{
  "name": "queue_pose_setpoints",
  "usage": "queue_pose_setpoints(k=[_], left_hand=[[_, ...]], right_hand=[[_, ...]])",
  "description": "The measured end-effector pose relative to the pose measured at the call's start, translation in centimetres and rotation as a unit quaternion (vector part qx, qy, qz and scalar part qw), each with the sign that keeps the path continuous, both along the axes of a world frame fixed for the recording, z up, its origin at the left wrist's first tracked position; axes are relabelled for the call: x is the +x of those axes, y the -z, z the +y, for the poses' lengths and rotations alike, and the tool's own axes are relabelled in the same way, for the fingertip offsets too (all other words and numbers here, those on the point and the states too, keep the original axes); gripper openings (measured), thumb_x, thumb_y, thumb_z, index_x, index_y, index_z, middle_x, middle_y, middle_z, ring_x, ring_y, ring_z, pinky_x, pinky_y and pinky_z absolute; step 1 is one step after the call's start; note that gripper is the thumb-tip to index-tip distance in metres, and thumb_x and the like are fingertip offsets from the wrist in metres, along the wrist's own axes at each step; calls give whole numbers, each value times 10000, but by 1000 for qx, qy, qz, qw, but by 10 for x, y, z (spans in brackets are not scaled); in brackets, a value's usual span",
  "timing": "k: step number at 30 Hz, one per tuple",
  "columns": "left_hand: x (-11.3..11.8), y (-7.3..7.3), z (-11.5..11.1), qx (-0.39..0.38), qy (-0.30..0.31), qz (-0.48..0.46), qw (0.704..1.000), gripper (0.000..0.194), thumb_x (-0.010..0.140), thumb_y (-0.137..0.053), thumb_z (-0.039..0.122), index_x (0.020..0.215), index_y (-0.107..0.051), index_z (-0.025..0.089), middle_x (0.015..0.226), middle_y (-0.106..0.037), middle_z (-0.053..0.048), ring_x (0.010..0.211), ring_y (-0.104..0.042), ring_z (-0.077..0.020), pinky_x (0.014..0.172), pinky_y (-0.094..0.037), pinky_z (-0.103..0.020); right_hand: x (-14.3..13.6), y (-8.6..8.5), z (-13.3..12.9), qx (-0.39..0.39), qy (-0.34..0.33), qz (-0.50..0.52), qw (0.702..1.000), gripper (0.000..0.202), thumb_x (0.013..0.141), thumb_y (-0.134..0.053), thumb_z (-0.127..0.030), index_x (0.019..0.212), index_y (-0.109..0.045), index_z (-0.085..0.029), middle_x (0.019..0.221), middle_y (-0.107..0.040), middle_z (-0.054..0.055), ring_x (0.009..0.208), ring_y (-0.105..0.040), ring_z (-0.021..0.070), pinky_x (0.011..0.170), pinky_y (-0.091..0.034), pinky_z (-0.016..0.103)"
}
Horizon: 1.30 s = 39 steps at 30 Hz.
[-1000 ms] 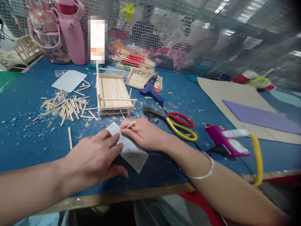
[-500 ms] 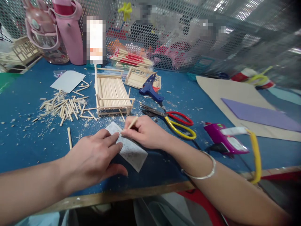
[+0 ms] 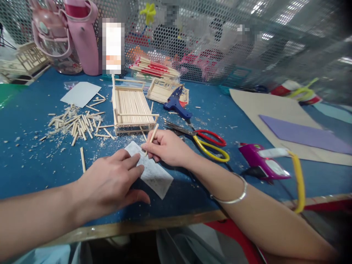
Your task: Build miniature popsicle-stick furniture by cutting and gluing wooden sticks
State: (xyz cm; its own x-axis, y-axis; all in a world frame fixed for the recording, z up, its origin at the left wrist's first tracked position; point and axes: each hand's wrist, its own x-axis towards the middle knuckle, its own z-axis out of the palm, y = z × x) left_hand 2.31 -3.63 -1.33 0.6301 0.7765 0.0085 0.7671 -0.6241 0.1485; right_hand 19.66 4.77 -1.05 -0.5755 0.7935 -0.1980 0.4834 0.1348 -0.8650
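Note:
A small pale-grey sheet of sandpaper (image 3: 156, 178) lies on the blue tabletop. My left hand (image 3: 112, 179) rests its fingertips on the sheet's left side, fingers stretched and thumb apart. Pinched in my right hand (image 3: 167, 146) is a short wooden stick (image 3: 154, 132), tilted, its lower end at the sandpaper near my left fingertips. Just beyond stands a small bed-like frame (image 3: 133, 106) built of wooden sticks. Another loose stick lies beside my left hand.
Cut stick pieces (image 3: 79, 124) and sawdust spread at left. Scissors (image 3: 203, 141), a blue glue gun (image 3: 177, 104) and a purple device (image 3: 262, 161) lie to the right. Pink bottles (image 3: 84, 40) stand at the back left, before a perforated metal screen.
My right hand has lifted slightly away from my left fingers, and the stick in it now points more upright. My left hand stays on the sandpaper.

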Motion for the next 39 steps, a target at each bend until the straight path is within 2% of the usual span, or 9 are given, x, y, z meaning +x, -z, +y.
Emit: queue_pose_setpoints(k=[6, 10, 13, 16, 22, 26, 31, 36, 39], left_hand=[[0, -2, -1, -4, 1, 1, 1000, 423, 845, -473, 546, 1044, -620, 203, 1117, -638, -76, 961, -558, -269, 682, -542, -375], [0, -3, -1, -5, 5, 6, 1000, 430, 856, -458, 538, 1049, -618, 189, 1163, -619, -91, 982, -550, -279, 691, -540, -382], [0, -3, -1, -5, 4, 4, 1000, 432, 856, -454, 541, 1049, -617, 190, 1154, -620, -94, 970, -551, -277, 687, -538, -381], [0, -3, -1, -9, 4, 3, 1000, 415, 852, -467, 536, 1039, -619, 199, 1122, -629, -86, 955, -555, -267, 687, -536, -372], [0, -4, 0, -7, 2, 4, 1000, 412, 839, -493, 536, 1039, -624, 200, 1124, -624, -90, 953, -554, -255, 686, -538, -352], [0, -4, -1, 0, 5, 4, 1000, 390, 842, -497, 526, 1015, -639, 206, 1116, -633, -86, 943, -557, -238, 651, -532, -305], [1, -4, -1, 6, 2, 18, 1000, 432, 844, -466, 555, 1029, -631, 202, 1117, -632, -93, 919, -560, -254, 625, -533, -334], [0, -2, -1, 14, 2, -5, 1000, 435, 833, -480, 562, 1014, -634, 198, 1068, -636, -103, 907, -552, -243, 634, -525, -319], [0, -1, -1, 18, 3, -1, 1000, 452, 826, -482, 576, 1018, -633, 196, 1064, -635, -105, 907, -550, -238, 618, -521, -304]], right_hand=[[-2, 3, -3, -1, 9, -10, 1000, 223, 795, -547, -226, 614, -423, -187, 467, -519, -67, 371, -417, 46, 418, -319, 178], [-3, 3, -2, 11, 8, 39, 999, 173, 803, -528, -217, 659, -437, -187, 526, -534, -57, 422, -453, 64, 443, -346, 189], [5, 0, 1, 76, -53, 15, 996, 151, 792, -545, -192, 650, -500, -168, 569, -552, -37, 526, -503, 81, 533, -387, 206], [14, -3, 4, 91, -115, -4, 989, 121, 799, -542, -185, 681, -537, -159, 594, -565, -25, 569, -515, 94, 566, -394, 216], [13, -5, 3, 218, -177, -25, 959, 140, 851, -495, -194, 731, -554, -156, 701, -573, 1, 664, -523, 111, 650, -382, 238], [13, -9, -4, 245, -224, -68, 941, 176, 884, -455, -219, 732, -522, -162, 682, -543, -2, 644, -487, 113, 622, -355, 232], [13, -8, -5, 251, -199, -54, 946, 176, 889, -440, -223, 731, -502, -176, 665, -521, -14, 644, -481, 116, 619, -347, 230], [16, -8, -4, 239, -222, -74, 942, 163, 881, -454, -212, 730, -503, -175, 668, -525, -11, 633, -470, 116, 613, -340, 233], [14, -7, -3, 254, -208, -60, 943, 172, 883, -437, -209, 726, -501, -177, 673, -521, -9, 649, -474, 120, 628, -344, 237]])
